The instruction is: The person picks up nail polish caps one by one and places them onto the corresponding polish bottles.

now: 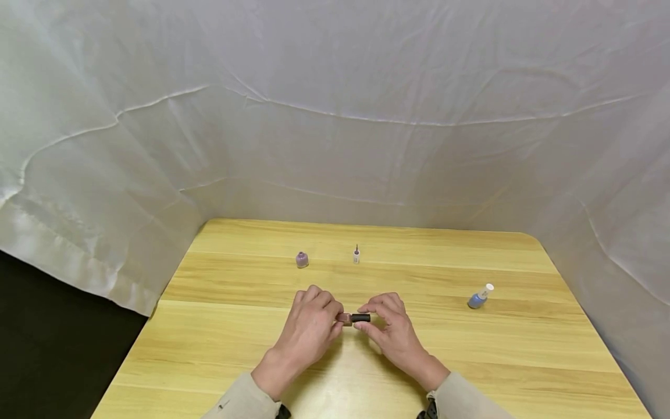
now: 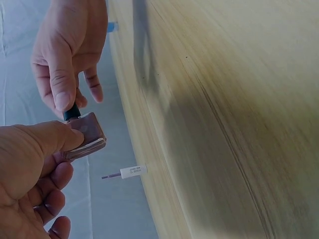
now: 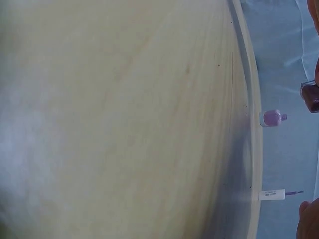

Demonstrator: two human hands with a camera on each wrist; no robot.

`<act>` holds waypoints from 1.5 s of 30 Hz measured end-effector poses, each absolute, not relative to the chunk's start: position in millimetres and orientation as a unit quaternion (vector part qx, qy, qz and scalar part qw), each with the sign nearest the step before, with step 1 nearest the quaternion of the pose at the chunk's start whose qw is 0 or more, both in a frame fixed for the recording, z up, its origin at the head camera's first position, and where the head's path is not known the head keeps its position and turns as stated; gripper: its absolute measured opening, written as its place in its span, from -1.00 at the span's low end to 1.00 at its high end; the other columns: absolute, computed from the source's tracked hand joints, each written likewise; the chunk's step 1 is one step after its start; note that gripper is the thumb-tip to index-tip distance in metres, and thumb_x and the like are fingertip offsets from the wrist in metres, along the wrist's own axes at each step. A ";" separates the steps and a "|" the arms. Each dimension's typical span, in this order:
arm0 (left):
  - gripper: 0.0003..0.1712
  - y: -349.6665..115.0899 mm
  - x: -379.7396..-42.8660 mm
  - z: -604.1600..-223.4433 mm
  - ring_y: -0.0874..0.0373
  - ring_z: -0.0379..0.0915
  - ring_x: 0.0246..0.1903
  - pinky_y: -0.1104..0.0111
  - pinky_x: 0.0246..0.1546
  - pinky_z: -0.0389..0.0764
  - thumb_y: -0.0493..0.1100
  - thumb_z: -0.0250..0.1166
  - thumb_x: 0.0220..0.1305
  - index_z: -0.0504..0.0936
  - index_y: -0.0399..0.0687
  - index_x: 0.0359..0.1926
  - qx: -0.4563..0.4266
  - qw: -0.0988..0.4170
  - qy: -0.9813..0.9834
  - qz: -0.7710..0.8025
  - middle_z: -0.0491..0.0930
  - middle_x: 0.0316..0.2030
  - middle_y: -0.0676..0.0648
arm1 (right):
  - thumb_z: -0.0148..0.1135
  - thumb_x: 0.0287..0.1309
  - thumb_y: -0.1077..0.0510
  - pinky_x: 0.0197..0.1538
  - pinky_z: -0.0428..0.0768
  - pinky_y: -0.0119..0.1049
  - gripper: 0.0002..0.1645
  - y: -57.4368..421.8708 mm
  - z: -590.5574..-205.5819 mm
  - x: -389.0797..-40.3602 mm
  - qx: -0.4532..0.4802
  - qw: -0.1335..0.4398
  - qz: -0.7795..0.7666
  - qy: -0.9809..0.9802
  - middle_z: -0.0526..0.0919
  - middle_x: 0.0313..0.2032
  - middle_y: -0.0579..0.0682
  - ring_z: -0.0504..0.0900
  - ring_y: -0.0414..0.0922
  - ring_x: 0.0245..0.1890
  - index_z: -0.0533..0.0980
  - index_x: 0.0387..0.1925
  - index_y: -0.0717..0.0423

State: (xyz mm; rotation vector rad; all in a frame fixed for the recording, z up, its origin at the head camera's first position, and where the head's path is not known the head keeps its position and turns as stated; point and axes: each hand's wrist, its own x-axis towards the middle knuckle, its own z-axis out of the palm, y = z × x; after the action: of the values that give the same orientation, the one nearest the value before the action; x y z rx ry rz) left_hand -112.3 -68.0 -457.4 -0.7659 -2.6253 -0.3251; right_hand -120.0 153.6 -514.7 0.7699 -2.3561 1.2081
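Between thumb and fingers, my left hand [image 1: 313, 323] pinches a small mauve-brown nail polish bottle [image 2: 90, 128], held sideways over the table. Its black cap [image 1: 361, 318] points right, toward my right hand [image 1: 394, 331]. In the left wrist view the thumb and fingers of that hand pinch the cap, which sits at the bottle's neck. Only part of the bottle shows at the edge of the right wrist view.
Farther back on the wooden table [image 1: 235, 343] stand an uncapped lilac nail polish bottle [image 1: 302, 260] and a white cap [image 1: 356, 256] with its brush upward. A blue nail polish bottle [image 1: 477, 300] with a white cap is at right. Pale fabric [image 1: 366, 157] hangs behind.
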 end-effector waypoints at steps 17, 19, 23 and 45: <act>-0.83 -67.8 -112.5 -457.4 0.19 0.42 -0.16 0.29 -0.11 0.38 0.06 0.55 0.27 0.77 0.16 -0.34 -0.269 0.186 -0.937 -0.122 0.69 -0.27 0.18 | 0.61 0.02 0.27 0.08 0.45 -0.34 -0.69 153.2 -514.6 -121.0 0.284 0.200 0.439 -0.829 0.61 -0.18 -0.23 0.47 -0.18 -0.01 0.69 -0.21 -0.06; -0.83 -67.4 -112.2 -456.8 0.19 0.41 -0.16 0.29 -0.11 0.38 0.05 0.55 0.27 0.76 0.16 -0.34 -0.269 0.185 -0.937 -0.120 0.69 -0.27 0.18 | 0.60 0.04 0.27 0.05 0.45 -0.32 -0.70 154.0 -515.8 -121.4 0.285 0.200 0.435 -0.830 0.61 -0.18 -0.25 0.47 -0.18 -0.02 0.68 -0.22 -0.09; -0.84 -66.8 -111.6 -455.9 0.19 0.41 -0.16 0.29 -0.11 0.39 0.04 0.55 0.28 0.76 0.15 -0.34 -0.269 0.182 -0.938 -0.118 0.69 -0.27 0.18 | 0.59 0.06 0.26 0.03 0.46 -0.30 -0.72 155.0 -517.1 -121.7 0.288 0.203 0.430 -0.831 0.61 -0.18 -0.27 0.47 -0.19 -0.03 0.69 -0.23 -0.10; -0.85 -67.8 -111.9 -455.3 0.18 0.41 -0.19 0.29 -0.13 0.38 0.02 0.55 0.27 0.76 0.14 -0.34 -0.275 0.197 -0.935 -0.109 0.69 -0.29 0.17 | 0.63 -0.02 0.29 0.14 0.39 -0.30 -0.63 155.2 -513.8 -119.9 0.300 0.223 0.424 -0.825 0.63 -0.16 -0.20 0.46 -0.17 0.00 0.70 -0.17 -0.05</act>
State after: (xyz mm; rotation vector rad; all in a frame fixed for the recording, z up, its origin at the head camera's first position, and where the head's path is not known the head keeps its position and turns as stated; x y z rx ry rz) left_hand -111.9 -67.8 -455.3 -0.7704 -2.6165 -0.3041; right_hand -119.9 155.2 -513.8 0.8278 -2.2769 1.1720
